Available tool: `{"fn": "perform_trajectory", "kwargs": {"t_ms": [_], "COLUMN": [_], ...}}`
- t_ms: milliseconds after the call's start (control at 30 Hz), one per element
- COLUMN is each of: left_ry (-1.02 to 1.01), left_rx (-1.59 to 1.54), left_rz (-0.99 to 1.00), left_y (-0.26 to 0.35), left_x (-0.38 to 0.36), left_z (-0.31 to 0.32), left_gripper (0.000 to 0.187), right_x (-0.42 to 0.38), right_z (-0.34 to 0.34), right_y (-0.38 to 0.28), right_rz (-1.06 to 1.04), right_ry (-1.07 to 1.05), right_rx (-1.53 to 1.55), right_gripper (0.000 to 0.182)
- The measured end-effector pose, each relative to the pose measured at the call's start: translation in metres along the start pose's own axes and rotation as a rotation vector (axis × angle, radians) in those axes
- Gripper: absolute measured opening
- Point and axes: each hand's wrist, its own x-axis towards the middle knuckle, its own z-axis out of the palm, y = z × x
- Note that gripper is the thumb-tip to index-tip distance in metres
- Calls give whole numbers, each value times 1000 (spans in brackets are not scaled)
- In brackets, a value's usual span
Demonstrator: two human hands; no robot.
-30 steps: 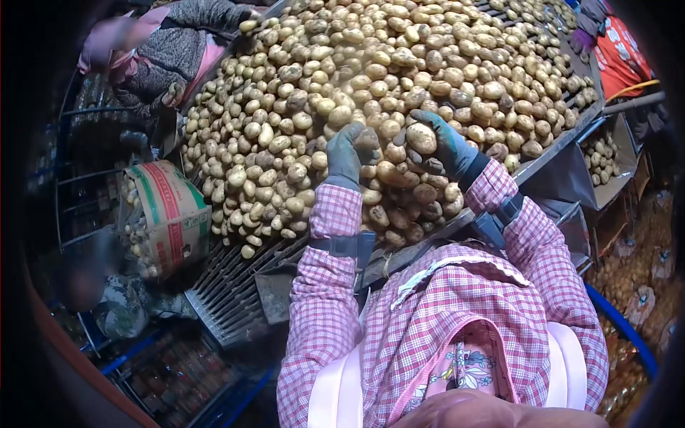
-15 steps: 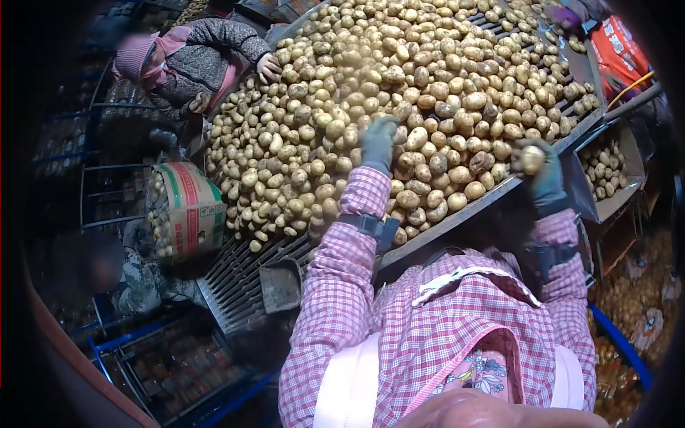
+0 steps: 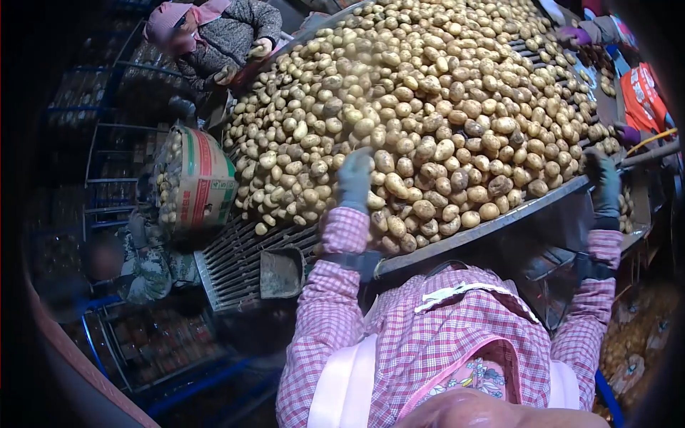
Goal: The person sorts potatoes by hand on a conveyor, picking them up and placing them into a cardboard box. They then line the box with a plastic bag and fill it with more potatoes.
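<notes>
A big heap of pale potatoes (image 3: pixel 442 107) covers the slatted sorting table (image 3: pixel 235 264) in front of me. My left hand (image 3: pixel 354 178), in a teal glove, lies flat on the potatoes near the table's near edge, fingers pointing up the heap and gripping nothing. My right hand (image 3: pixel 603 182), in a dark glove, is off the table's right corner, above a side bin with potatoes (image 3: pixel 628 207). Whether it still holds a potato is hidden by the back of the glove. My sleeves are pink checked.
A printed sack (image 3: pixel 203 178) full of potatoes stands at the table's left end. A metal scoop (image 3: pixel 280 271) lies on the slats. A person in grey (image 3: pixel 228 32) works at the far left, another in orange (image 3: pixel 642 96) at right, a third (image 3: pixel 135 264) crouches lower left.
My right hand lifted a potato off the heap and carried it right, past the table edge to the side bin. My left hand stayed on the heap. The view tilted.
</notes>
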Motion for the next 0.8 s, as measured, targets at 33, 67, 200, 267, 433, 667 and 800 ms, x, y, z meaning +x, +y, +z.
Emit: {"fn": "perform_trajectory", "kwargs": {"t_ms": [33,67,200,267,433,667,800], "left_ry": [41,80,257,258,346,275,252], "left_rx": [12,24,-15,-65,-185,-199,-279], "left_rz": [36,73,-81,23,-131,-246,-207], "left_y": [-6,-9,-19,-34,-65,-58,-54], "left_x": [5,10,14,12,-5,-12,12], "left_z": [-25,-49,-126,-149,-189,-192,-187], "left_gripper": [23,24,27,27,29,26,25], "right_x": [5,-15,8,27,118,133,122], "right_z": [48,118,293,373,528,635,616], "right_y": [11,-19,-44,-62,-38,-29,-50], "right_rz": [124,195,203,133,-374,-499,-23], "right_ry": [-35,-38,-399,-497,-444,-190,-517], "right_rx": [168,130,188,26,-547,-1198,-586], "right_gripper": [27,36,43,44,52,43,33]}}
